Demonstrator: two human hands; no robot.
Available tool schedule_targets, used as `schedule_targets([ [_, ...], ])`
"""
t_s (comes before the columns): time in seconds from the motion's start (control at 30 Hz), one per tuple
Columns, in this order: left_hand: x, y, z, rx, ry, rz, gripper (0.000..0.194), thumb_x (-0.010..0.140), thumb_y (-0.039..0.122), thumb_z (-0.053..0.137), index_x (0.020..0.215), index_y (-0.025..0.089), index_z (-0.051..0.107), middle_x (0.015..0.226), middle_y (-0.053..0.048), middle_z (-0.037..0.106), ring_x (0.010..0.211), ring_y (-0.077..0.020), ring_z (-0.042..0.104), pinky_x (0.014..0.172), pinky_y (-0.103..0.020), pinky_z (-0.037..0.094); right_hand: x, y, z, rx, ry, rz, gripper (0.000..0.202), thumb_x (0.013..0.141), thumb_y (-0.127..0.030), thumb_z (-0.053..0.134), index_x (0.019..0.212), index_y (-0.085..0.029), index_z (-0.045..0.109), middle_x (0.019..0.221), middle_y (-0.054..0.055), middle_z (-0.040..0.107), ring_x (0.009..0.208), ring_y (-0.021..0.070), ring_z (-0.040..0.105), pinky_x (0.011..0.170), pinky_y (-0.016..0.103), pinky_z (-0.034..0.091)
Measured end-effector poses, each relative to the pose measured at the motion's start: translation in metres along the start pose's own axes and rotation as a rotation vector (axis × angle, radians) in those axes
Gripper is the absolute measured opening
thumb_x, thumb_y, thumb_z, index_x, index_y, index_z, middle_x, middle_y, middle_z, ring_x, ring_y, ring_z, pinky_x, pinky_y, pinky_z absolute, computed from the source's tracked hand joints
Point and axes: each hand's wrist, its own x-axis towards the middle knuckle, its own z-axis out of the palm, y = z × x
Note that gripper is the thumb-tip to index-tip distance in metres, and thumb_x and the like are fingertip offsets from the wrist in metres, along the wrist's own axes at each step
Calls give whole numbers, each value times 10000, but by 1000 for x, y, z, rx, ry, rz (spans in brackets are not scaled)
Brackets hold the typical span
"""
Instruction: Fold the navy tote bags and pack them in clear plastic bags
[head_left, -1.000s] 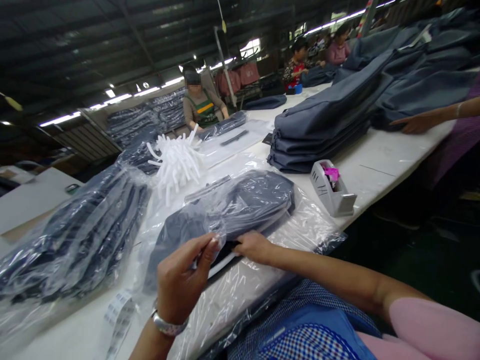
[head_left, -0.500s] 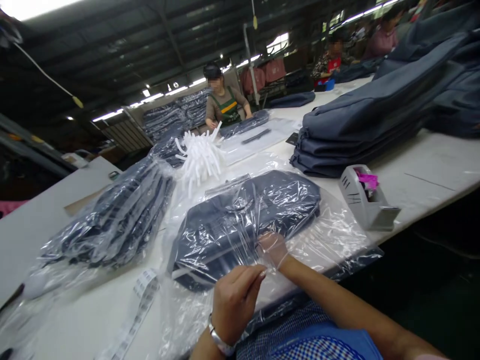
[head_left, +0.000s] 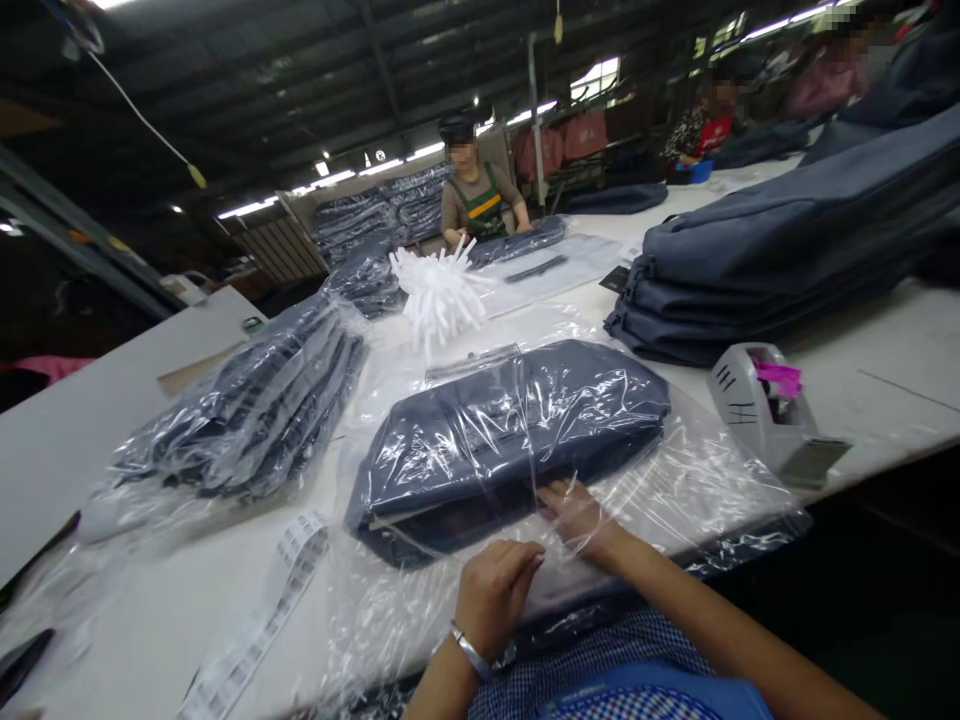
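A dark blue folded fabric bag (head_left: 465, 440) lies on the table under a clear plastic bag (head_left: 705, 470), whose film wrinkles and shines over it. My left hand (head_left: 496, 590), with a silver bracelet on the wrist, pinches the near edge of the film. Just to its right, my right hand (head_left: 581, 515) reaches under the film. Its fingers are stretched out, their tips touching the fabric bag's near side, partly blurred by the plastic.
Plastic-wrapped dark bags (head_left: 255, 410) are piled at left, near a label strip (head_left: 262, 630). White strips (head_left: 442, 295) lie bunched behind. Stacked dark blue bags (head_left: 750, 260) and a tape dispenser (head_left: 757, 410) stand at right. A co-worker (head_left: 484, 195) stands across the table.
The near side of the dark blue bag looks lifted and fuller under the film. My right hand keeps under the plastic and my left keeps its pinch. The whole view has shifted slightly.
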Motion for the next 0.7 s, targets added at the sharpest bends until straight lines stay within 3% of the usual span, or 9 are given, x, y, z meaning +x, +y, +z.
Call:
schedule_targets([
  [0.07, -2, -8, 4, 13, -12, -7, 183, 944, 223, 496, 983, 230, 675, 809, -31, 722, 756, -170, 683, 683, -270, 546, -21, -11, -19, -36, -69, -24, 398, 822, -97, 568, 1208, -136, 658, 1221, 170, 657, 1153, 319, 593, 1012, 493, 451],
  [0.13, -3, -12, 8, 23, -24, -17, 185, 945, 222, 495, 992, 234, 673, 829, -30, 726, 767, -172, 683, 691, -274, 547, -42, -28, -48, 12, -186, -48, 457, 817, -85, 561, 1261, -171, 629, 1295, 151, 623, 1195, 281, 579, 1013, 428, 466],
  [0.23, -4, -16, 14, 33, -20, -26, 182, 946, 220, 496, 999, 231, 670, 844, -29, 727, 773, -172, 680, 701, -280, 546, -50, -53, -96, 226, -388, -134, 243, 899, -184, 560, 1065, -273, 714, 1020, 26, 740, 933, 169, 689, 832, 252, 539],
  [0.33, -3, -16, 20, 59, -4, -13, 179, 940, 219, 504, 1001, 223, 672, 827, -34, 721, 761, -175, 677, 688, -283, 548, -18, -55, -119, 234, -162, -194, 273, 965, -241, 506, 1186, -260, 664, 1151, 34, 708, 1073, 161, 649, 943, 278, 507],
  [0.4, -1, -12, 17, 60, -24, -9, 189, 942, 217, 497, 997, 222, 678, 831, -39, 722, 770, -171, 680, 700, -275, 551, 11, -39, -114, 56, -6, -262, 463, 927, -246, 581, 1385, -226, 517, 1429, 89, 528, 1341, 238, 455, 1112, 420, 384],
  [0.47, 2, -6, 4, 12, -110, 12, 191, 941, 254, 510, 1034, 226, 674, 883, -45, 731, 809, -167, 689, 734, -265, 557, 34, -17, -99, -123, 12, -325, 628, 881, -201, 637, 1466, -215, 408, 1539, 110, 375, 1439, 291, 290, 1166, 529, 269],
  [0.53, 7, 0, -18, -38, -169, 52, 252, 925, 328, 542, 1128, 224, 649, 991, -64, 732, 894, -178, 692, 796, -276, 562, 45, 4, -81, -228, -8, -363, 625, 893, -121, 580, 1479, -216, 382, 1542, 104, 370, 1447, 280, 272, 1168, 548, 252],
  [0.63, 17, -7, -61, 104, -6, 67, 384, 910, 358, 563, 1267, 218, 582, 1178, -98, 689, 1084, -214, 646, 936, -337, 527, 45, 20, -63, -278, 3, -403, 606, 908, -34, 466, 1479, -219, 381, 1519, 86, 412, 1441, 244, 292, 1159, 519, 285],
  [0.7, 23, -26, -85, 334, 129, 14, 439, 920, 343, 550, 1342, 222, 529, 1316, -107, 621, 1237, -251, 560, 1064, -424, 440, 41, 21, -60, -282, 18, -413, 615, 897, -37, 479, 1479, -213, 383, 1523, 87, 405, 1441, 251, 290, 1156, 515, 289],
])
